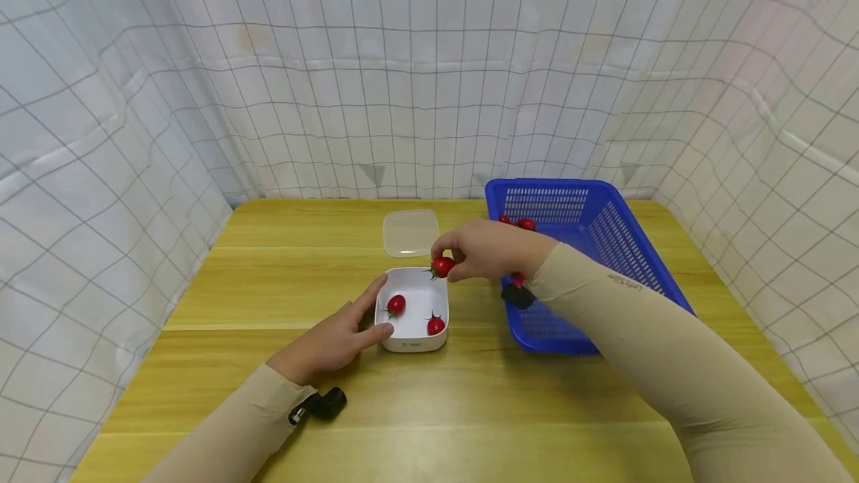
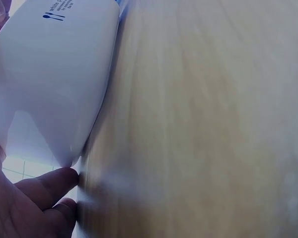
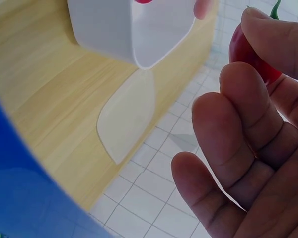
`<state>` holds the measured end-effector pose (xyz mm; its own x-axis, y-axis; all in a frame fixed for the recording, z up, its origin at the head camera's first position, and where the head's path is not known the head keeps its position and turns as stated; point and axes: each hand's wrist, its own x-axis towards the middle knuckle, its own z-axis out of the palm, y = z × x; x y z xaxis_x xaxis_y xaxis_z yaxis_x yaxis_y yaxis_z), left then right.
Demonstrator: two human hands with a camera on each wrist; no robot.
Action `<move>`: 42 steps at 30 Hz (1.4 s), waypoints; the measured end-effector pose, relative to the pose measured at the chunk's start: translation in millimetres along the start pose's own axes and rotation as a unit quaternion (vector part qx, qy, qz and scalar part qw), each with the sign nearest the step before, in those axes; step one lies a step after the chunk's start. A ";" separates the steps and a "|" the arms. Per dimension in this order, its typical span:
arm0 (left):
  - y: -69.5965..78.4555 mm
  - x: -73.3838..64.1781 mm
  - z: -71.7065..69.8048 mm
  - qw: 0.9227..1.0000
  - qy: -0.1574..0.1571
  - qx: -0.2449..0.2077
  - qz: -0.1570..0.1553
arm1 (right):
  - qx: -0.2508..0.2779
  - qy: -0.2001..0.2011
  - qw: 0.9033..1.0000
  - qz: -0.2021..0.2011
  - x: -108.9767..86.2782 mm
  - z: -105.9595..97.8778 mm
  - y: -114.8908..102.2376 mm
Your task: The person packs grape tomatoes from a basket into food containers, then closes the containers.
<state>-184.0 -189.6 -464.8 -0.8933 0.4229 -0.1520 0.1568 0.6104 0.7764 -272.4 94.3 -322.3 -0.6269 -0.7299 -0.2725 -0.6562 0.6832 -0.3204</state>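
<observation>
In the head view my right hand (image 1: 493, 250) pinches a red cherry tomato (image 1: 442, 267) with green sepals between thumb and fingers. It hangs over the far right corner of a white square food container (image 1: 419, 300). Two more cherry tomatoes lie inside, one at the left (image 1: 397, 305) and one near the front right corner (image 1: 436, 325). My left hand (image 1: 335, 341) rests against the container's left side, thumb and forefinger spread along the rim. The left wrist view shows its fingertips (image 2: 64, 178) at the container's lower edge, near the table.
A blue plastic basket (image 1: 631, 244) stands on the right, partly behind my right forearm, with several cherry tomatoes (image 1: 526, 224) along its left side. A translucent lid (image 1: 411, 233) lies flat beyond the container on the wooden table (image 1: 282, 274). Gridded white curtains (image 1: 403, 95) enclose the table's back and sides.
</observation>
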 end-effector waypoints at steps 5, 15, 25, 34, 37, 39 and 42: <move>0.3 0.2 -0.4 1.000 -0.002 -0.002 -0.001 | -0.006 -0.001 1.000 -0.011 2.8 -0.7 -6.5; 0.6 0.4 -1.2 1.000 -0.005 -0.007 -0.003 | -0.029 -0.012 0.999 -0.022 13.9 2.8 -15.1; 1.6 1.0 -2.0 1.000 -0.009 0.000 -0.007 | -0.043 -0.010 0.998 -0.043 18.4 4.9 -22.6; 1.2 1.7 -1.7 1.000 -0.008 0.002 -0.008 | -0.045 -0.011 0.998 -0.041 21.9 7.1 -23.9; 0.8 1.8 -1.7 1.000 -0.007 0.003 -0.004 | -0.043 -0.012 0.998 -0.040 21.8 6.8 -23.7; 0.2 1.9 -1.6 1.000 -0.005 0.003 0.001 | -0.042 -0.012 0.998 -0.039 21.0 5.7 -23.3; -0.9 1.9 -1.4 1.000 -0.004 0.003 0.004 | -0.030 -0.011 0.999 -0.036 18.3 2.9 -21.8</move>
<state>-186.5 -190.3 -465.0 -0.8887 0.4334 -0.1497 0.1671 0.6101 0.7745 -268.3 66.0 -322.9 -0.5689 -0.7767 -0.2702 -0.7232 0.6290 -0.2854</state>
